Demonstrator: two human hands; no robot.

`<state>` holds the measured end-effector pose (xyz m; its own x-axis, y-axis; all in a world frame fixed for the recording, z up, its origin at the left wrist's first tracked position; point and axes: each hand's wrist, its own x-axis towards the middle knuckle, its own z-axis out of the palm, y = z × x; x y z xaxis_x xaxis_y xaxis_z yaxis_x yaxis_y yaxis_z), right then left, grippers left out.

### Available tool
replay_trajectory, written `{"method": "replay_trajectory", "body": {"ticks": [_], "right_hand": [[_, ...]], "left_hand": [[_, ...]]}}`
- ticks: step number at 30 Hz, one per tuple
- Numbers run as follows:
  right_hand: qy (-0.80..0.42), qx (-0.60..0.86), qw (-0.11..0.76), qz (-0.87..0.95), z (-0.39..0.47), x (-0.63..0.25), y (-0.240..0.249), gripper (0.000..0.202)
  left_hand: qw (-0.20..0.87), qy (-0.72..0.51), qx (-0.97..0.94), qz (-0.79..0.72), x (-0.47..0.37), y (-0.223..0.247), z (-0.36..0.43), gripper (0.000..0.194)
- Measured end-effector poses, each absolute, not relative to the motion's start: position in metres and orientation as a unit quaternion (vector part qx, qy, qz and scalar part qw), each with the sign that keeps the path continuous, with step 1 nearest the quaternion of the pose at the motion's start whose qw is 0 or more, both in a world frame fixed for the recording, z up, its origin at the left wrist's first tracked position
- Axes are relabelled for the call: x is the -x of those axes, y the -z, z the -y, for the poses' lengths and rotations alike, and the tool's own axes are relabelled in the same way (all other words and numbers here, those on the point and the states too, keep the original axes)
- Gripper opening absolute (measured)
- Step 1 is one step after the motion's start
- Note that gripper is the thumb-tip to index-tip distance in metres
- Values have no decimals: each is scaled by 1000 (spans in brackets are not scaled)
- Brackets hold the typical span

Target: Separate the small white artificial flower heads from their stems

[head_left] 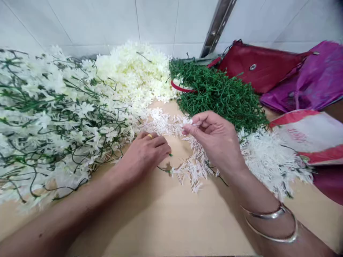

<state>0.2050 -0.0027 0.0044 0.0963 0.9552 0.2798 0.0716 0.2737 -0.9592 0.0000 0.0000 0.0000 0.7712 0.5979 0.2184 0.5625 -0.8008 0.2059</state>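
Note:
My left hand (150, 150) is closed near the middle of the table, its fingers curled round a green stem (164, 169) whose end shows below them. Between the thumb and index finger of my right hand (218, 139) is a small white flower piece (187, 122). Thin white stamen pieces (194, 169) lie scattered between and beyond both hands. A heap of pale yellow-white blossoms (134, 71) rests behind, and green stems (222, 94) are piled beyond my right hand.
White flowers on green stems (53, 125) cover the left side. Another white stamen pile (273, 160) lies right of my right hand. At the back right are a red bag (262, 66), a purple plastic bag (318, 78) and a red-and-white bag (313, 134). A tiled wall stands behind.

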Motion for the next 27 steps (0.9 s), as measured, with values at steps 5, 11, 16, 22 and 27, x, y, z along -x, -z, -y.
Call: {"method": "replay_trajectory", "body": {"ticks": [5, 11, 16, 22, 27], "right_hand": [[-442, 468, 525, 557, -1, -208, -1, 11], [-538, 429, 492, 533, -2, -209, 4, 13], [-567, 415, 454, 548, 2, -211, 0, 18], [-633, 421, 423, 492, 2, -206, 2, 30], [-680, 413, 409, 447, 2, -203, 1, 34]], "left_hand": [[197, -340, -834, -387, -3, 0, 8, 10], [533, -427, -597, -421, -12, 4, 12, 18], [562, -427, -570, -420, -12, 13, 12, 21], [544, -434, -587, -413, -11, 20, 12, 20], [532, -433, -592, -423, -11, 22, 11, 17]]}}
